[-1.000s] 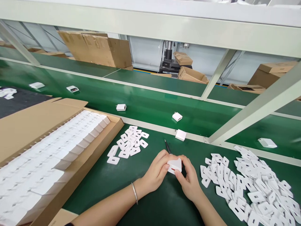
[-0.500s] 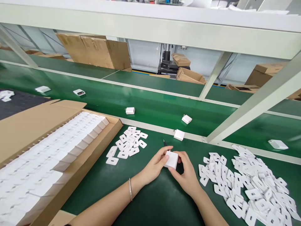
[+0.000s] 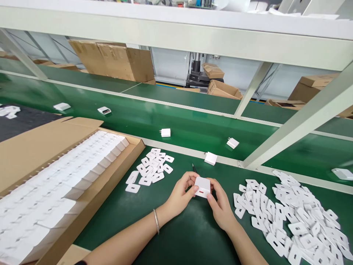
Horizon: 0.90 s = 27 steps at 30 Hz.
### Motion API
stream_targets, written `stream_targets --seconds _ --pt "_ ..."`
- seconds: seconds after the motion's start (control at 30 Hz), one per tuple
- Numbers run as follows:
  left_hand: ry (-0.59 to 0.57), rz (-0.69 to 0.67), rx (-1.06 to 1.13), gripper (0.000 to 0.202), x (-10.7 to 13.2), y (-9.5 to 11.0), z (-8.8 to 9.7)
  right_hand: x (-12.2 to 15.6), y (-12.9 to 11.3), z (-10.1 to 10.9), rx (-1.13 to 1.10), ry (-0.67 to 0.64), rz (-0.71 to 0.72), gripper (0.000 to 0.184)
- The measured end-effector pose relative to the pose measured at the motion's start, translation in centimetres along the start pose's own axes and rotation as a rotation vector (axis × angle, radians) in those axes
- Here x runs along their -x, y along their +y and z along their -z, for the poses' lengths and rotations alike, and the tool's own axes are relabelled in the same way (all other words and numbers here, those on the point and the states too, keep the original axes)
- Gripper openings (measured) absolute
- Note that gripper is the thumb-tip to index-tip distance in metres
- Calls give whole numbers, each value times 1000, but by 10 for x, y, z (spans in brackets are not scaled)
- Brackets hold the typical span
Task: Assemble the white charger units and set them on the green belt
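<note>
An opened cardboard box (image 3: 96, 197) on the bench (image 3: 110, 221) holds closely packed rows of white pieces (image 3: 82, 162); an open carton (image 3: 224, 89) sits beyond, its contents hidden. The white charger (image 3: 202, 183) is above the bench between both hands, broad face upward, its end with the reddish slot towards the wearer; its long axis is hard to tell. The left hand (image 3: 180, 195) pinches one side, the right hand (image 3: 223, 208) the other, each grip closed around it. Any lettering is too small to read.
</note>
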State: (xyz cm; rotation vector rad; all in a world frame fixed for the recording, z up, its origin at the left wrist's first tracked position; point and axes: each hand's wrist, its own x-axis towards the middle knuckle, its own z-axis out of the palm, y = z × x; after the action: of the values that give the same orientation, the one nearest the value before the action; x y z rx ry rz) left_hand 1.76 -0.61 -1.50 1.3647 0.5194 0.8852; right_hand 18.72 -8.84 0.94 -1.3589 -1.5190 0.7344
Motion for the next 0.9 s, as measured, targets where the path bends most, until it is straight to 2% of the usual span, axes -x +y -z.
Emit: stream_targets --seconds 0.23,0.37,0.63,0.77,0.9 --pt "-64 -179 -260 46 2 6 1 0 -2 1 23 74 117 25" --pt "-89 -216 -310 47 8 13 -3 1 -5 3 41 93 159 28" --pt "-35 -163 -178 41 17 12 -16 3 -11 -3 62 190 168 26" --pt "-1 -126 -167 44 14 11 -14 2 -11 -6 34 194 117 26" --pt "-16 -173 -199 48 14 11 -11 4 -13 -5 68 208 177 32"
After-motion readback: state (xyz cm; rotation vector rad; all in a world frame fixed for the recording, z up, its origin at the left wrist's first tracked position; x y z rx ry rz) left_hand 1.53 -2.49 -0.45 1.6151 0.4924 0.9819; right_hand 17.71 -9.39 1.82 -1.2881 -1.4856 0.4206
